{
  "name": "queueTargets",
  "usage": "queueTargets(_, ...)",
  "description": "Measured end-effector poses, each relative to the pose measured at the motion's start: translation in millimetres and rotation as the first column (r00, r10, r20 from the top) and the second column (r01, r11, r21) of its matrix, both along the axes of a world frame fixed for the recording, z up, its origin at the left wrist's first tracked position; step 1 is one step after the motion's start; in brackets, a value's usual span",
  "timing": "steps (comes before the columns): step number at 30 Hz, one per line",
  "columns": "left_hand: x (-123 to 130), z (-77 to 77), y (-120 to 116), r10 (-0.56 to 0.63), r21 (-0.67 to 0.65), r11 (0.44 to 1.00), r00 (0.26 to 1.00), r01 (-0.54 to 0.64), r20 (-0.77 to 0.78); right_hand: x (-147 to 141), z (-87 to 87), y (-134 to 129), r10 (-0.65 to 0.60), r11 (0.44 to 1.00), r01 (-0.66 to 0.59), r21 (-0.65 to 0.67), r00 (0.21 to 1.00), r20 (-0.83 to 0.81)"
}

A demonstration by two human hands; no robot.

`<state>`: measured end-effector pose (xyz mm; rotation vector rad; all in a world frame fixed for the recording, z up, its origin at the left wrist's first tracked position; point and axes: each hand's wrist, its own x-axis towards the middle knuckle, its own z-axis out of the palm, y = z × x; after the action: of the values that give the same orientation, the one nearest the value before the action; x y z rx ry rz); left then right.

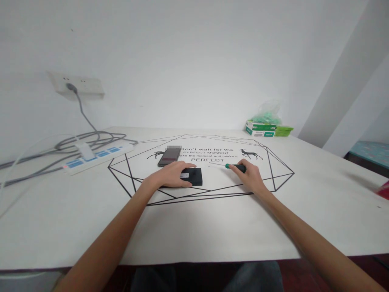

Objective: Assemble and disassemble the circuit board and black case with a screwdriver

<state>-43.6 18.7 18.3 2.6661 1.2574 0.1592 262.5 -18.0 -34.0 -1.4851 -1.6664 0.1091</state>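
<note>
A flat black box (pixel 196 177) with a small pale label lies on the white table. My left hand (pixel 172 175) grips its left end, fingers along the far edge and thumb along the near edge. In my right hand (pixel 249 174) is a screwdriver (pixel 240 167) with a black and green handle, its thin shaft pointing left, above the printed lettering. A tiny dark speck (pixel 208 166) lies on the table between the box and the screwdriver tip. Just beyond my left hand rests a dark phone (pixel 169 157).
At the left, a white power strip (pixel 97 158) with a plugged-in adapter lies beside coiled grey cables (pixel 91 140). A wall socket (pixel 79 84) holds a plug. Green and white boxes (pixel 260 128) with a plastic bag stand at the back right. The table's front edge (pixel 212 261) is near me.
</note>
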Motion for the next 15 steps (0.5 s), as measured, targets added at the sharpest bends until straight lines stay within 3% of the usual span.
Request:
queueTargets(11, -1, 1.2, 3, 0.011, 0.009, 1.0, 1.0, -0.011, 0.015, -6, -4.7, 2, -0.019, 1.0, 0.02, -0.018, 0.999, 0.033)
queueTargets(15, 17, -7.0, -5, 0.067, 0.122, 0.991, 0.997, -0.062, -0.036, -6, 2.4, -2, -0.025, 1.0, 0.025, 0.016, 0.999, -0.026)
